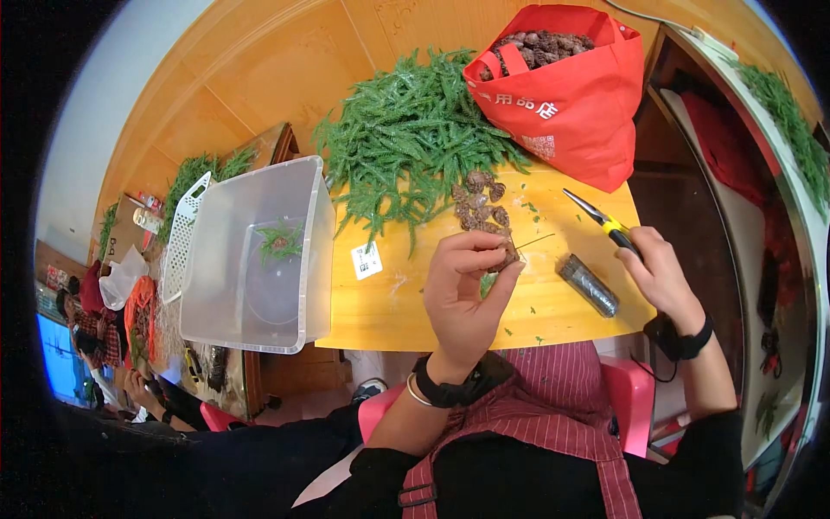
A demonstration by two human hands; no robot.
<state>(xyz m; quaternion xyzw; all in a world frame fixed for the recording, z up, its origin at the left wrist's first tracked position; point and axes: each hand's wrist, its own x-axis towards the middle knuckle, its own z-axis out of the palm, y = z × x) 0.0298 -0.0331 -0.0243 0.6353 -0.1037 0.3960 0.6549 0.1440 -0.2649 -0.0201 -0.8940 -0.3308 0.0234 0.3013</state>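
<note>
Step in hand seems wiring of brown cone: left hand pinches it between fingertips above yellow table, thin wire protruding. Right hand grasps pliers, tips apart from wire; gripping wire calls for closer approach. Behind: green sprigs, red bag, wooden wall.

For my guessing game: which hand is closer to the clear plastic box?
Left. The left hand is right of the clear plastic box, over the yellow table; the right hand, holding pliers, is farther right, near the table's edge.
</note>
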